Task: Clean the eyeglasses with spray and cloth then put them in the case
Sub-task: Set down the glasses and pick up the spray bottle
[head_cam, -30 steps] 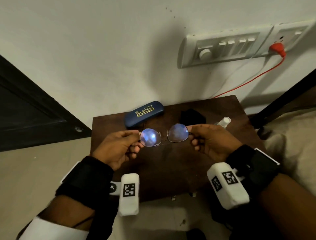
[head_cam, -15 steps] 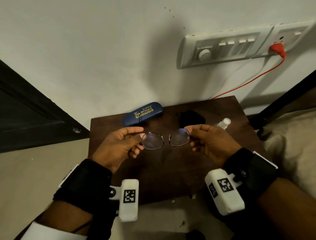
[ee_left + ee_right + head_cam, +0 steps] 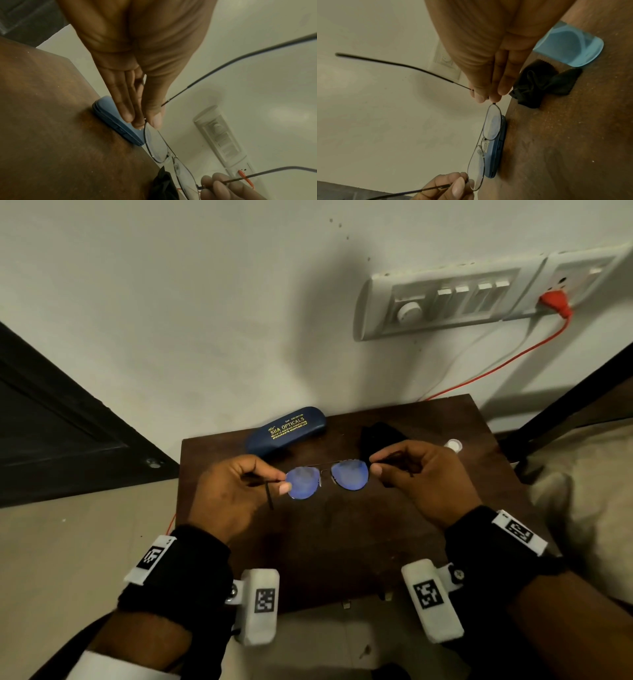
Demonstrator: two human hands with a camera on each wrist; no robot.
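Thin metal-framed eyeglasses [image 3: 327, 475] hang in the air above the dark wooden table [image 3: 342, 535], temples unfolded toward me, lenses glinting blue. My left hand [image 3: 236, 491] pinches the frame's left hinge [image 3: 145, 121] between thumb and fingers. My right hand [image 3: 421, 474] pinches the right hinge [image 3: 493, 102] the same way. Behind the glasses lies the shut blue case [image 3: 284, 430] with gold lettering. A crumpled black cloth [image 3: 380, 436] sits at the back middle, also seen in the right wrist view as the cloth [image 3: 539, 83]. The spray bottle [image 3: 452, 445] lies behind my right hand, mostly hidden.
The table stands against a white wall with a switch panel [image 3: 462, 296] and a red plug and cord [image 3: 555, 302]. A dark door [image 3: 51, 422] is at the left. Beige fabric [image 3: 589, 491] lies at the right.
Both hands tilted the glasses; the lenses went from blue glare to clear and back to blue. My hands have turned more palm-down and the temples now point toward me.
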